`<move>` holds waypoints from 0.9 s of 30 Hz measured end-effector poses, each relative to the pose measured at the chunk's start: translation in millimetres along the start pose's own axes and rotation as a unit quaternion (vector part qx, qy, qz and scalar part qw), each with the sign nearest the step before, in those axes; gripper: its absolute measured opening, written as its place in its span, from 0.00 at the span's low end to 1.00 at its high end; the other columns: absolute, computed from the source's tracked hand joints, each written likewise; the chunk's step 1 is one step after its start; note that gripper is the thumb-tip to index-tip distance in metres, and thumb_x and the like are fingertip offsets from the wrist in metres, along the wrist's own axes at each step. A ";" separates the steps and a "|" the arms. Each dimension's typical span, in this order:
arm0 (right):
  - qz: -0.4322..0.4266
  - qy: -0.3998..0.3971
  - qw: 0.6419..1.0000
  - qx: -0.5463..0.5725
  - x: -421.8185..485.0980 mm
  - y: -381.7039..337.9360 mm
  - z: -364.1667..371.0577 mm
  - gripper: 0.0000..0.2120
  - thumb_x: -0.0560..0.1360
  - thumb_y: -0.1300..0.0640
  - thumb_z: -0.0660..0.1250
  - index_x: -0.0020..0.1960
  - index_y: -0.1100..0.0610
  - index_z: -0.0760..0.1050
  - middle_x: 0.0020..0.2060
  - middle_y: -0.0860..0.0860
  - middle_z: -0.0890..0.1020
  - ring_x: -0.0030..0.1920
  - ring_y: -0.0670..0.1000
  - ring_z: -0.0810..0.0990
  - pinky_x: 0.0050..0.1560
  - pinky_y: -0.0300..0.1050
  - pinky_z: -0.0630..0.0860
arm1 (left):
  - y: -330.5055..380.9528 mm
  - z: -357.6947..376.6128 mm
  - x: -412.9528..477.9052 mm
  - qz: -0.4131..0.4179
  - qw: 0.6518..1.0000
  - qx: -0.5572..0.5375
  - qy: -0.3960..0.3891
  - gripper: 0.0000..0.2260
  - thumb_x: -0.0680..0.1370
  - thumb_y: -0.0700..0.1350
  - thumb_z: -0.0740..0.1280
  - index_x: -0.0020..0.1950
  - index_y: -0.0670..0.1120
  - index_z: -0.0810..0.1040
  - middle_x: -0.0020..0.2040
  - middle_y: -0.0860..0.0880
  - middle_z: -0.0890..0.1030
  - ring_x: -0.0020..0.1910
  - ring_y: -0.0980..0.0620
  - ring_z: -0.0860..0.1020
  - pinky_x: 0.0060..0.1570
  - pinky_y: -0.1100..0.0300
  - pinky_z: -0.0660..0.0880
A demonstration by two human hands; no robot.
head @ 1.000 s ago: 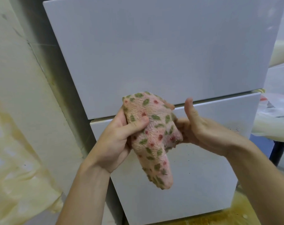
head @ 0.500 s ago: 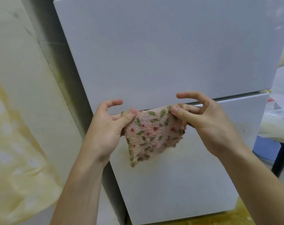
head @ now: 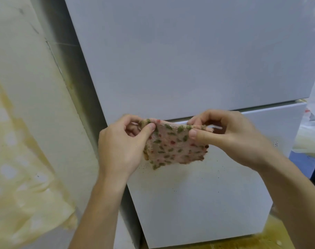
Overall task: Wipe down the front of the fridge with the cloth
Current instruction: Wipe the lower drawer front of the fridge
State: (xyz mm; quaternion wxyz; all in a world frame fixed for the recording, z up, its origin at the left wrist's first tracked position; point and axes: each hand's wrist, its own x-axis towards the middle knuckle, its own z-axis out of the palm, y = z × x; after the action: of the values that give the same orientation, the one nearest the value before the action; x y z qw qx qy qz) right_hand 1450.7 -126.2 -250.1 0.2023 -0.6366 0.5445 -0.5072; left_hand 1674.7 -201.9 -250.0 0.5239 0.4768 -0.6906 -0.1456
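So we've got the fridge (head: 189, 60) dead ahead, and everything else sits around it. The cloth (head: 172, 144) hangs in front of it, right at the seam where the upper door meets the lower door (head: 207, 203). Our left hand (head: 120, 146) pinches the cloth's top corner on the fridge's left side, our right hand (head: 230, 135) the other top corner further right. The wall (head: 18, 78) runs along the fridge's left. A plastic sheet (head: 27, 186) hangs left of the fridge, nearer us. Floor (head: 261, 243) shows below the lower door.
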 end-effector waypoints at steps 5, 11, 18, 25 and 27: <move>-0.006 -0.109 0.974 0.196 -2.6 -1.1 21.1 0.06 0.74 0.54 0.76 0.45 0.56 0.81 0.51 0.68 0.82 0.47 0.57 0.83 0.47 0.46 0.79 | 3.6 9.2 -1.1 -0.114 0.971 -0.019 -0.208 0.34 0.78 0.73 0.55 0.36 0.46 0.81 0.32 0.51 0.83 0.34 0.50 0.81 0.43 0.54 0.79; -0.044 -0.114 0.977 0.175 -7.2 -3.7 39.0 0.12 0.82 0.55 0.65 0.60 0.55 0.86 0.62 0.42 0.84 0.61 0.46 0.84 0.61 0.43 0.81 | 9.9 0.7 -6.3 -0.123 0.884 -0.219 -0.395 0.29 0.82 0.67 0.52 0.61 0.52 0.86 0.42 0.56 0.86 0.37 0.61 0.82 0.41 0.67 0.75; -0.167 0.037 0.973 -0.153 -3.3 5.9 41.7 0.25 0.78 0.56 0.72 0.74 0.44 0.74 0.61 0.40 0.71 0.62 0.40 0.73 0.60 0.28 0.68 | 2.7 -7.9 -2.5 -0.043 0.880 -0.220 -0.420 0.20 0.83 0.32 0.63 0.62 0.54 0.84 0.41 0.42 0.80 0.35 0.50 0.76 0.33 0.64 0.71; -0.008 -0.049 0.994 -0.092 1.8 -2.6 34.4 0.19 0.70 0.35 0.75 0.45 0.51 0.79 0.42 0.47 0.83 0.45 0.44 0.81 0.42 0.38 0.77 | -3.6 -17.9 2.8 -0.039 0.931 -0.160 -0.324 0.11 0.74 0.49 0.61 0.49 0.54 0.83 0.43 0.36 0.82 0.39 0.42 0.77 0.44 0.44 0.73; 0.027 -0.033 0.999 0.016 4.7 -7.6 34.2 0.17 0.67 0.41 0.79 0.42 0.53 0.80 0.37 0.49 0.85 0.38 0.47 0.83 0.38 0.38 0.77 | -5.0 -21.8 4.8 -0.020 0.936 -0.160 -0.312 0.07 0.80 0.55 0.68 0.51 0.53 0.81 0.37 0.45 0.83 0.35 0.49 0.77 0.41 0.52 0.72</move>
State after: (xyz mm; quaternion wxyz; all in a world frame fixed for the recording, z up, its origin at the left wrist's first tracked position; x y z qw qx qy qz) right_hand 1483.6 -138.0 -255.7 0.2446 -0.6346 0.5463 -0.4889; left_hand 1696.1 -201.8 -241.7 0.3482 0.3310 -0.7771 -0.4066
